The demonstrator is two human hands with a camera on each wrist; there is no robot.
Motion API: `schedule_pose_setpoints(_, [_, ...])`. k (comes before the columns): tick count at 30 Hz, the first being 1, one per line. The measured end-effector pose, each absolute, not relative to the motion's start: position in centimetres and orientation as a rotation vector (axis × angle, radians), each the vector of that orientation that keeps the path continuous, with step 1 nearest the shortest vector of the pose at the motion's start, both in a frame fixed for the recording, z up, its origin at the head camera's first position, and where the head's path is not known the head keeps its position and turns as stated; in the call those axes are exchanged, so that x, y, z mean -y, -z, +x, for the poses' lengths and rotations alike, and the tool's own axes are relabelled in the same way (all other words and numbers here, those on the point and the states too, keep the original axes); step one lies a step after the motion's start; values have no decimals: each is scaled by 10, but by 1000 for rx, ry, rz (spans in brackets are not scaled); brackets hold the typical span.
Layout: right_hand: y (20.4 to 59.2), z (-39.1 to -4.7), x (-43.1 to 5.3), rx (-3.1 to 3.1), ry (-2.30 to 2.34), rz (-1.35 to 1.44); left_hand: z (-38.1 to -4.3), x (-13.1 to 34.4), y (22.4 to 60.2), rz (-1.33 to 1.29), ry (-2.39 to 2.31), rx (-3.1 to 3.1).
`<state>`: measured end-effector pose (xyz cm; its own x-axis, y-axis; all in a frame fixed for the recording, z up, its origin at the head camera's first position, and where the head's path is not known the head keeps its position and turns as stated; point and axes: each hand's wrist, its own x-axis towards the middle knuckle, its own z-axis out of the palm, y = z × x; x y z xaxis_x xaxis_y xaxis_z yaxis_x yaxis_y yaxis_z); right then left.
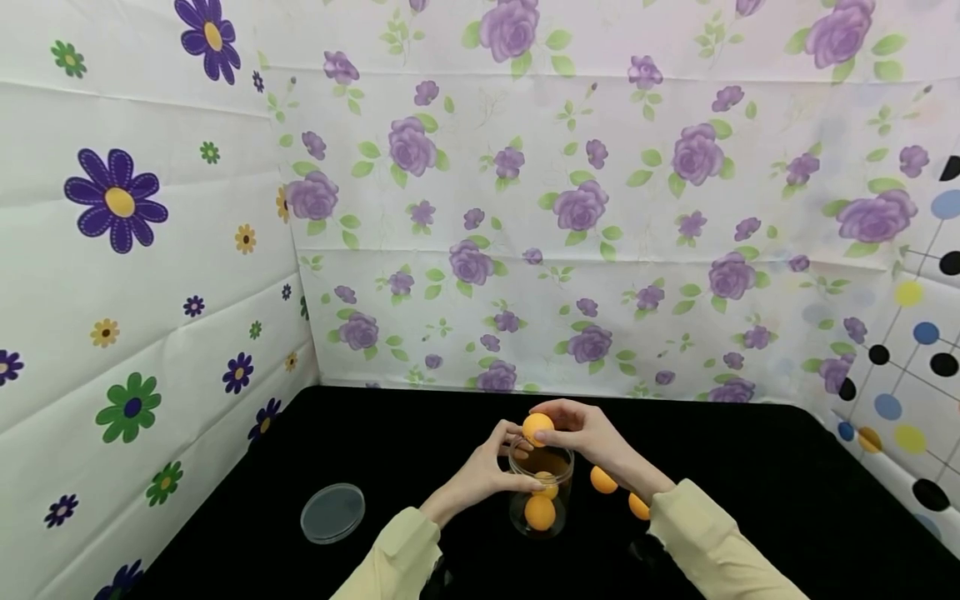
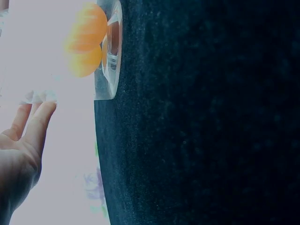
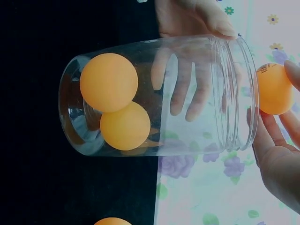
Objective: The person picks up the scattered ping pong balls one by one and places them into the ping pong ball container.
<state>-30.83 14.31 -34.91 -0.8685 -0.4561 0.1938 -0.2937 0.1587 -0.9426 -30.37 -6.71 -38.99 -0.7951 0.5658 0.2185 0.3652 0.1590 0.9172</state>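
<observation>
With my left hand (image 1: 482,469) gripping the jar (image 3: 192,136), my right hand (image 1: 587,430) is pinching a ball (image 1: 537,428), risking a rightward bounce off the rim (image 3: 251,70)

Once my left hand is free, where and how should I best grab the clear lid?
Probably by opposite edges of its rim, left hand coming from above: the lid is a shallow round disc lying flat on the black table, left of the jar, with nothing over it.
</observation>
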Motion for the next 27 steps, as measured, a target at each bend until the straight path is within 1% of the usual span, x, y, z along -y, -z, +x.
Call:
schedule_pose_setpoints(11, [350, -311, -141, -2301, 1787, -767, -323, 66, 415, 911, -1680, -2308])
schedule_pose_setpoints(27, [350, -308, -149, -2310, 1818, -776, -321, 67, 415, 962, -1688, -2314])
